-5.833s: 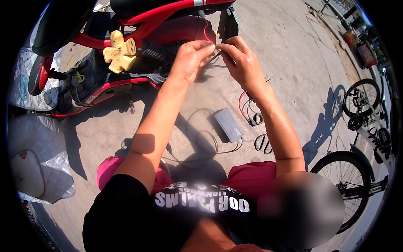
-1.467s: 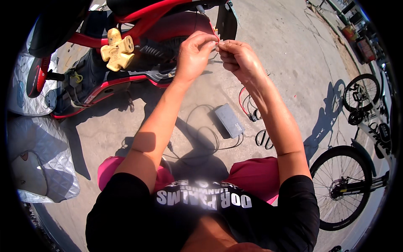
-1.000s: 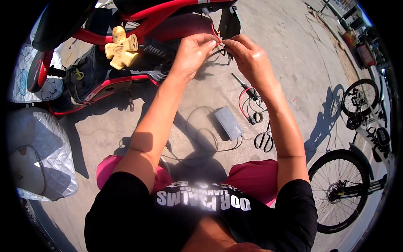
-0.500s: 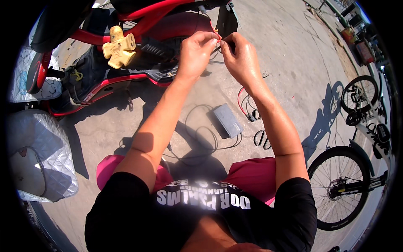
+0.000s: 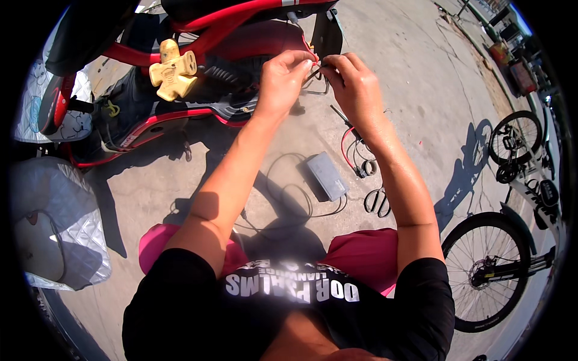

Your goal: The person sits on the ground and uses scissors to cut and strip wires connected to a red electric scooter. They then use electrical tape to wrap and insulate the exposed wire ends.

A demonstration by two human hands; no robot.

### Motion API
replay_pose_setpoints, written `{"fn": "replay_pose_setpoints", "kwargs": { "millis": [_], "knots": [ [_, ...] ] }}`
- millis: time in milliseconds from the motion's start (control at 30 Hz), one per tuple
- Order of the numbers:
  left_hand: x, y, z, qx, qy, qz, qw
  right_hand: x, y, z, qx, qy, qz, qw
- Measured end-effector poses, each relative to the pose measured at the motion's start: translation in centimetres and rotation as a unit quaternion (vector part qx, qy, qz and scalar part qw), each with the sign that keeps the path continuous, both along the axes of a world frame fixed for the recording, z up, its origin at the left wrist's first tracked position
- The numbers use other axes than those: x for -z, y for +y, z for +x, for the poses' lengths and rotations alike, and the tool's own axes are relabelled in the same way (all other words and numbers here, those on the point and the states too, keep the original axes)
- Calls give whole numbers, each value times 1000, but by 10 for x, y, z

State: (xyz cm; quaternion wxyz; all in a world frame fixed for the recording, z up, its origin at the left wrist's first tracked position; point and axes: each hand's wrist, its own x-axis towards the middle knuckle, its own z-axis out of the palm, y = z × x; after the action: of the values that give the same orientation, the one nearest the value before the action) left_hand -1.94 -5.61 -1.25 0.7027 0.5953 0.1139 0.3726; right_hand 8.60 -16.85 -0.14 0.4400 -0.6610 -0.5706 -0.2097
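At the rear of a red electric scooter (image 5: pixel 247 36), my hands work close together on thin wires. My left hand (image 5: pixel 283 81) is closed, its thumb and forefinger pinching a red wire (image 5: pixel 311 53) that comes down from the scooter's tail. My right hand (image 5: pixel 358 87) is closed just beside it, fingertips pinched on a thin black strand (image 5: pixel 313 73) that runs across toward the left fingertips. Whether the strand is wire or tape I cannot make out. The fingers partly hide where red and black meet.
On the concrete lie a grey box (image 5: pixel 326 175) with a cable, scissors (image 5: pixel 377 203), a black tape roll (image 5: pixel 368 167) and red and black leads (image 5: pixel 347 150). A yellow cross-shaped piece (image 5: pixel 173 71) is at the scooter. A bicycle (image 5: pixel 487 271) stands right, a silver quilted cover (image 5: pixel 72 222) left.
My right hand has shifted slightly right and turned, its fingers now more curled over. The black strand between the hands shows more clearly. My left hand keeps its pinch almost in place.
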Motion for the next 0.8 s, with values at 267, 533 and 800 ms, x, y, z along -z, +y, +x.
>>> {"fn": "replay_pose_setpoints", "kwargs": {
  "millis": [267,533,800],
  "knots": [
    [0,-2,1,7,-14,-30,999,-1,2,-11,59,-117,-4,991],
    [10,-3,2,-44,19,48,998,-7,4,-4,-94,511,-144,842],
    [15,-4,-3,-31,25,-22,999,0,5,-2,-74,158,-85,981]
  ]
}}
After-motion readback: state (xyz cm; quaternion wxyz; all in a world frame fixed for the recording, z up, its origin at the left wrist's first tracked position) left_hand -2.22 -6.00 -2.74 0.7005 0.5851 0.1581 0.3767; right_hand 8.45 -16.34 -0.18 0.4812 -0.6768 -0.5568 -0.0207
